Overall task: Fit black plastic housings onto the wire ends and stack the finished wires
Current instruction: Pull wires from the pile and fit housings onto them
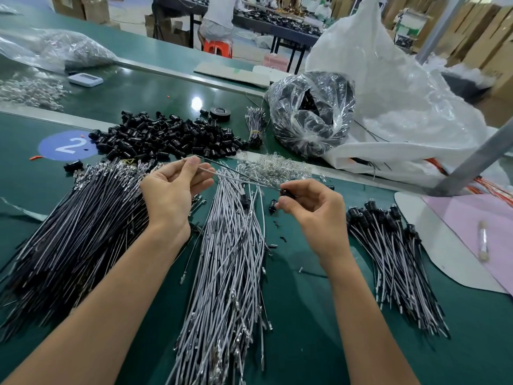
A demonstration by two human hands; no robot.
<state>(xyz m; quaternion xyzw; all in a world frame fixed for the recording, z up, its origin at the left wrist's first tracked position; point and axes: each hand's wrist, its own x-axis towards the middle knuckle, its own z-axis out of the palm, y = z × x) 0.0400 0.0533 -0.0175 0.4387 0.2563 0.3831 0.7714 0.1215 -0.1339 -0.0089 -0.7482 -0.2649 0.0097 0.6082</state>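
Both grips pinch one wire: left hand near its tip, right hand its black housing.

Held wire bars the gap between left fingers and right fingers. Under left: black wire heap. Under the gap: grey wire pile. Bare green mat only below right fingers, narrow lane before finished stack. Beyond fingertips: housing pile, clear bulbs, bagged parts.
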